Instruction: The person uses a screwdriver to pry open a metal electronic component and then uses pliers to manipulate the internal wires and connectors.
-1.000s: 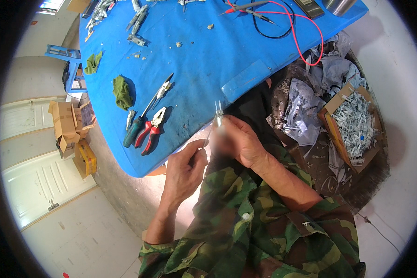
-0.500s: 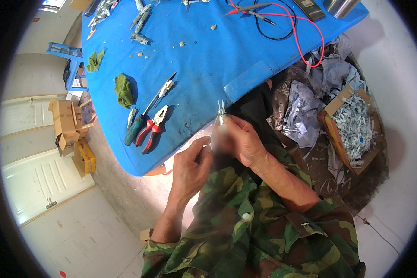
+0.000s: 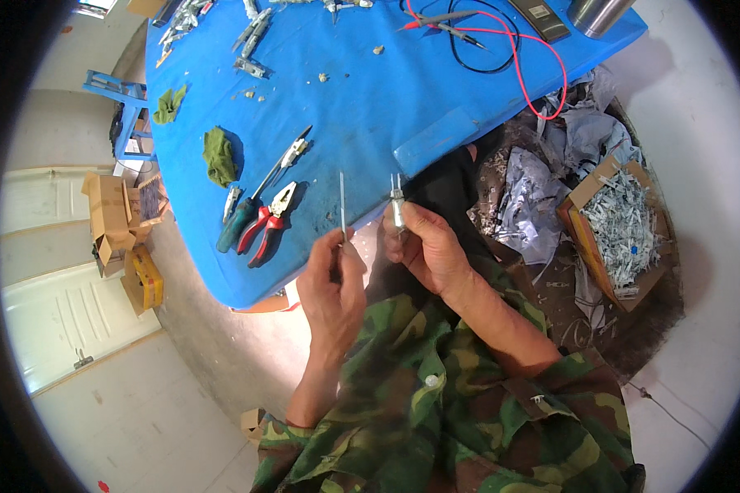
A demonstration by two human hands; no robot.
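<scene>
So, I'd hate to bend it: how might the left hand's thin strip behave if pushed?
The thin strip is probably light, being so slender. It looks straight, so likely fairly stiff; unsupported above the left hand, it might flex sideways.

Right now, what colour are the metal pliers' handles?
The metal pliers' handles are red and black, best in head view.

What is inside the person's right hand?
The right hand grips a shiny part; two thin prongs stick out toward the table. Fingers and thumb cover its lower end, so its full shape can't be seen.
</scene>
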